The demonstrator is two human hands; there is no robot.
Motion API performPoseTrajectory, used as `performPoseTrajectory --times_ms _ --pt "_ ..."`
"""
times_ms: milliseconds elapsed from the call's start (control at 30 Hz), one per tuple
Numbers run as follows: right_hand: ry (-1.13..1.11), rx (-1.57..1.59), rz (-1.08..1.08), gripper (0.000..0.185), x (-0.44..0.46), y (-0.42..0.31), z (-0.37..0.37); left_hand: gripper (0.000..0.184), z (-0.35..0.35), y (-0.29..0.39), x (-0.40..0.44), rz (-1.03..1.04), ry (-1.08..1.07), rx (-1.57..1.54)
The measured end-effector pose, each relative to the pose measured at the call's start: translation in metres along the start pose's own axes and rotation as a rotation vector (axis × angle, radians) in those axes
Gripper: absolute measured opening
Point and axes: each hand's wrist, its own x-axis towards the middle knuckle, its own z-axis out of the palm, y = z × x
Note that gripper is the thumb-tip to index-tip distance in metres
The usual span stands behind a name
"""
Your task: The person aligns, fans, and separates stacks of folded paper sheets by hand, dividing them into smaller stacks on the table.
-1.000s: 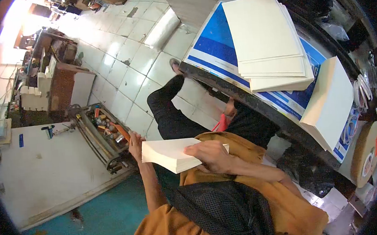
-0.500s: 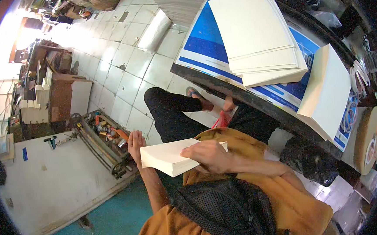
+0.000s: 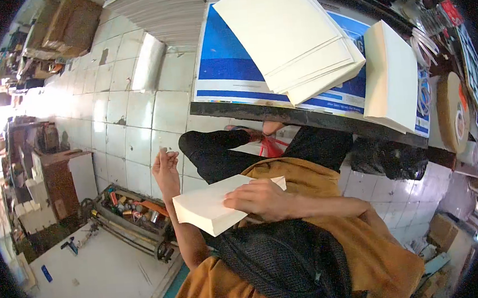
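Observation:
My right hand (image 3: 259,199) grips a thick block of cream paper (image 3: 209,201) in front of my lap, its fingers over the top face. The block lies tilted, with its cut edges toward the lower left. My left hand (image 3: 166,166) is raised beyond the block's left end, apart from it. Its fingers are curled together, and I cannot make out whether anything small is between them. A fanned pile of cream sheets (image 3: 292,32) lies on the blue-and-white printed sheet (image 3: 227,61) on the bench. Right of it stands another thick paper block (image 3: 403,76).
A roll of brown tape (image 3: 451,113) is at the bench's right end. A black plastic bag (image 3: 386,158) sits under the bench edge. To my left, a metal-framed tray (image 3: 138,211) of small items adjoins a white tabletop (image 3: 93,281). Cardboard boxes (image 3: 67,25) stand far left.
The view has turned, so the bench appears higher and further left. My left hand has moved slightly up and outward from the paper block, which stays in my right hand.

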Motion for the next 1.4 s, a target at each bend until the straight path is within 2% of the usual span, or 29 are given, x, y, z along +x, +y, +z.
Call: performPoseTrajectory --times_ms 67,133,167,200,267,333,400,500,600,667,733,833,867,933,1000,1033,1133,1167,1200,1267,1300,1400 --pt "0.034 0.034 0.039 0.042 0.003 0.001 0.000 0.027 -0.002 -0.004 0.008 0.065 -0.068 -0.053" --pt "0.079 0.127 0.172 0.043 0.006 0.002 -0.006 0.029 0.004 0.002 0.009 0.086 -0.100 -0.124" --pt "0.101 0.168 0.231 0.044 0.008 0.004 -0.011 0.036 0.012 -0.001 0.006 0.060 0.137 -0.082" --pt "0.186 0.252 0.374 0.043 0.011 0.003 -0.019 0.037 0.009 -0.002 0.004 0.025 0.212 0.035" --pt "0.353 0.422 0.654 0.041 0.020 -0.007 -0.039 0.035 0.040 0.012 -0.027 -0.017 0.040 -0.233" --pt "0.576 0.553 0.669 0.037 0.031 -0.006 -0.060 0.029 0.066 0.021 -0.042 0.039 -0.056 -0.209" --pt "0.652 0.716 0.679 0.041 0.035 -0.005 -0.081 0.027 0.073 0.024 -0.038 0.156 -0.323 -0.301" --pt "0.717 0.867 0.672 0.043 0.034 -0.007 -0.102 0.027 0.110 0.048 -0.056 0.122 -0.222 -0.123" --pt "0.764 0.828 0.654 0.042 0.028 -0.009 -0.114 0.039 0.122 0.046 -0.060 0.033 -0.340 -0.106" --pt "0.807 0.802 0.627 0.042 0.023 -0.006 -0.115 0.057 0.141 0.048 -0.077 -0.112 -0.447 -0.081" --pt "0.808 0.804 0.632 0.042 0.024 -0.004 -0.114 0.053 0.149 0.041 -0.090 -0.152 -0.530 -0.201" --pt "0.802 0.869 0.670 0.044 0.033 0.005 -0.102 0.052 0.131 0.034 -0.096 -0.094 -0.444 0.296" --pt "0.799 0.899 0.694 0.045 0.038 0.007 -0.095 0.060 0.125 0.034 -0.094 -0.134 -0.411 0.255" --pt "0.717 0.797 0.669 0.051 0.051 0.012 -0.088 0.082 0.111 0.037 -0.083 -0.219 -0.349 0.166" --pt "0.577 0.701 0.610 0.054 0.065 0.013 -0.086 0.080 0.078 0.023 -0.068 -0.148 -0.268 0.120" --pt "0.504 0.735 0.630 0.072 0.073 0.006 -0.089 0.079 0.076 0.022 -0.065 -0.110 -0.222 0.092" --pt "0.132 0.399 0.538 0.100 0.093 -0.024 -0.140 0.071 0.075 0.047 -0.076 -0.069 -0.107 0.038" --pt "0.064 -0.093 0.545 0.120 0.083 -0.009 -0.151 0.074 0.069 0.050 -0.074 0.026 -0.183 0.024" --pt "0.175 -0.192 0.590 0.114 0.084 -0.011 -0.172 0.073 0.062 0.052 -0.068 0.034 -0.213 0.051" --pt "0.391 -0.528 0.517 0.111 0.084 0.025 -0.212 0.071 0.048 0.053 -0.057 0.051 -0.267 0.106" --pt "0.429 -0.616 0.641 0.109 0.093 0.033 -0.232 0.071 0.046 0.054 -0.057 0.034 -0.195 0.069" --pt "0.251 -0.645 0.935 0.118 0.099 0.087 -0.281 0.072 0.059 0.059 -0.060 -0.032 -0.014 -0.048"
